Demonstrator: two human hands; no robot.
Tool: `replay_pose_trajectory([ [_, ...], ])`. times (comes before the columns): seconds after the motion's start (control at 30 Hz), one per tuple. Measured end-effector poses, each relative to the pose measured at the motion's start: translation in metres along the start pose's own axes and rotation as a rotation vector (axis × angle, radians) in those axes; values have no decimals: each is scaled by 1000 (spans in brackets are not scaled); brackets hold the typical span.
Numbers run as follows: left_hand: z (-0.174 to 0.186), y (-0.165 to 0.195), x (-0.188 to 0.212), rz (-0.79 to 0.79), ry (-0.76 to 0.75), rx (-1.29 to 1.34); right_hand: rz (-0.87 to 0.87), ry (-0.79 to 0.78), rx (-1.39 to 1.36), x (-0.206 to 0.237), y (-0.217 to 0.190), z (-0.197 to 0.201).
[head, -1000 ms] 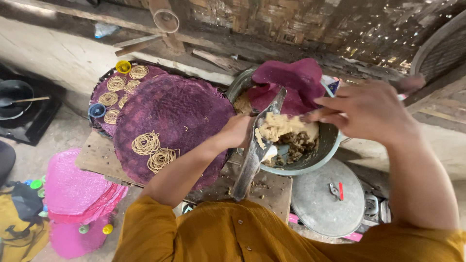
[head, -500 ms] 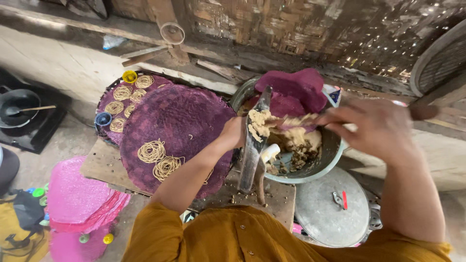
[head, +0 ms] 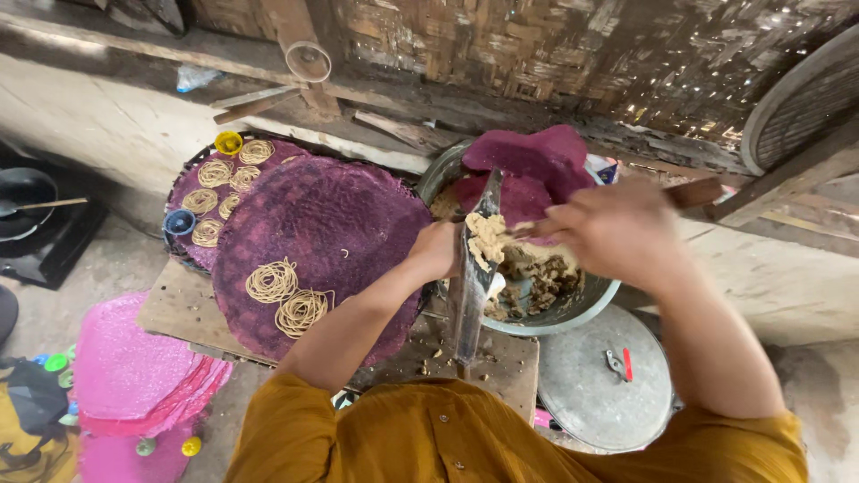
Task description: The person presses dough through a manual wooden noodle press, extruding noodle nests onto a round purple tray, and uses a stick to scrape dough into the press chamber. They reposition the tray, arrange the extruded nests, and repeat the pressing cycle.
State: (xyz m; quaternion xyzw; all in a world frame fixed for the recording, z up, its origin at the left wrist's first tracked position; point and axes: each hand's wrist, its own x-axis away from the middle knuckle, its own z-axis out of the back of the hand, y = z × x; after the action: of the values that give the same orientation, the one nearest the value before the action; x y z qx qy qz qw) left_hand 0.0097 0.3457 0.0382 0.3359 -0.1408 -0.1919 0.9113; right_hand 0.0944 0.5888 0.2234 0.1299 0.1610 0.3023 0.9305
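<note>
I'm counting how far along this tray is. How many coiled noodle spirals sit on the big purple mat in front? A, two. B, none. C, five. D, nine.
A: two coiled spirals lie side by side near the front edge of the large purple mat; the other coils sit on the mat behind it.

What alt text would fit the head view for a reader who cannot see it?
A person in a mustard shirt holds a long metal press upright with the left hand while the right hand pushes pale dough into it, above a metal bowl of dough. Beside it, a purple round tray carries two noodle coils.
</note>
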Motion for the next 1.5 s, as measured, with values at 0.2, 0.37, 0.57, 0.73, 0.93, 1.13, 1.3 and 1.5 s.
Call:
replay_pose_trajectory([
  [0.2,-1,-9,-8,56,-57,-117,186,235,114,-14,-35,11],
  [0.37,6,-21,-6,-13,48,-81,-151,395,-76,15,12,57],
  [0.57,11,-9,1,-41,68,-64,-59,334,-76,17,17,27],
  [0.73,6,-3,1,55,-59,-33,36,55,62,-7,-13,19],
  [0.93,-15,-20,-15,71,-64,-30,113,226,-65,-11,-15,5],
  [1.13,-6,-55,-21,-14,88,26,-63,293,-127,36,26,33],
  [1.3,-20,-29,-21,104,-29,-70,-98,287,-43,21,3,37],
  [1.5,-8,7,0,58,-72,-25,107,225,20,-8,-30,20],
])
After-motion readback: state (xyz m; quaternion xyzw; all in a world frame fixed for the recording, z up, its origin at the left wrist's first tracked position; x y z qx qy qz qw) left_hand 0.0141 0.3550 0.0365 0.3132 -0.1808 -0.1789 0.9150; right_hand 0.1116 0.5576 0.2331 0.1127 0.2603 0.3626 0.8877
